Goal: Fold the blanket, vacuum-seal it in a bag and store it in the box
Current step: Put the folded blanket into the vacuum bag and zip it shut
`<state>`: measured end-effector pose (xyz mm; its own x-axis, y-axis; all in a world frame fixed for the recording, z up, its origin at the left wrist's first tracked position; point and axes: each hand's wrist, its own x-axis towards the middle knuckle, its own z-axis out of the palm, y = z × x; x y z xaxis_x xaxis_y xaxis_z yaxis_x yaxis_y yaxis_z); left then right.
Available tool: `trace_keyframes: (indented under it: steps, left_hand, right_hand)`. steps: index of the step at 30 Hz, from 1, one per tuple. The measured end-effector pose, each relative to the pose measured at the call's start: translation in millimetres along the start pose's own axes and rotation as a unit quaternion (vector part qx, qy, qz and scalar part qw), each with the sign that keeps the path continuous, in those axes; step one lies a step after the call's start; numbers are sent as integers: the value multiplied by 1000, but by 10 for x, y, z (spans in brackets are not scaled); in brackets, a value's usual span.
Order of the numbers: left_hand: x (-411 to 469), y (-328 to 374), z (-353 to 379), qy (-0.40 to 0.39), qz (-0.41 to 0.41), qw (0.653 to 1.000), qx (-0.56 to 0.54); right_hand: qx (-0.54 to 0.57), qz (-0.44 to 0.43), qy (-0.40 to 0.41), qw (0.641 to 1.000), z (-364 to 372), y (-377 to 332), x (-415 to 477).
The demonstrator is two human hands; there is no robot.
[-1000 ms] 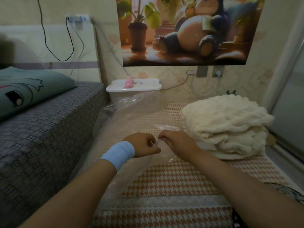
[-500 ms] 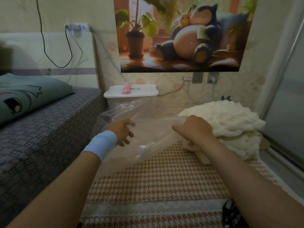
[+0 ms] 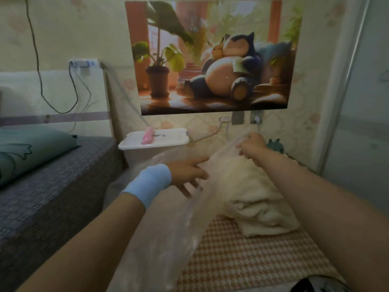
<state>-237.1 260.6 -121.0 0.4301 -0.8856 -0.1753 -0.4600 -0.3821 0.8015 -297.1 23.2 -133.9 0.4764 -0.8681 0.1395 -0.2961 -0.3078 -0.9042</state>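
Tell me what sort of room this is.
Most likely a bedroom: a bed with a grey patterned cover, a green pillow lying on it, and a cartoon poster on the wall.

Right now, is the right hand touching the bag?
Touching. In the head view the right hand pinches the upper edge of the bag, held up above the blanket.

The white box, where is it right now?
In the head view, the white box sits left of centre against the wall, under the poster and beside the corner of the grey bed, with a pink thing lying on its lid.
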Motion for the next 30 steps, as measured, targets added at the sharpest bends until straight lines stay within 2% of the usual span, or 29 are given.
trace_keyframes:
  steps: [3,5,7,8,10,12,14,15,16,18,20,22,25,28,30]
  left_hand:
    - [417,412,404,5,21,999,-27]
    - [718,548,671,-56,8,997,-57]
    - [994,572,831,-140,-4,990,-13]
    - [1118,563,836,-156,-6,988,13]
    - [1371,488,737,-109,10,992,55]
    - [1671,357,561,23,35,996,75]
    - [1926,228,353,157,50,980,113]
    - [2039,163,263,200,51,967,148]
    - [2100,101,196,216,43,958,185]
    - [2223,-28,108,175,0,957,230]
    - [2311,-181,93,91,-46,973,206]
    - [2378,-368,100,63,-45,982,173]
    - [2340,-473,-52,132,-20,980,150]
    - [2222,-437,-490,212,-40,937,275]
    - [2124,-394,-832,238,-68,912,328]
  right_hand:
    - [-36,36,75,996,-264,52,161]
    - [-131,31,134,982,-419,144,196]
    - [-184,7,133,974,-546,261,274]
    - [-165,10,109,980,-587,314,358]
    - [-96,55,14,994,-639,398,426]
    - [43,141,-83,986,-694,428,464]
    - [28,134,-133,982,-688,472,522]
    - [5,121,-151,981,-665,487,555]
    - [-4,112,-172,979,-634,489,568]
    - [39,122,-211,969,-532,492,664]
    - [88,136,-224,961,-430,466,740]
    - [99,136,-238,957,-351,442,800]
    - [96,126,-232,960,-229,406,855]
    - [63,88,-217,970,-22,320,861]
    - [46,69,-237,968,185,176,776]
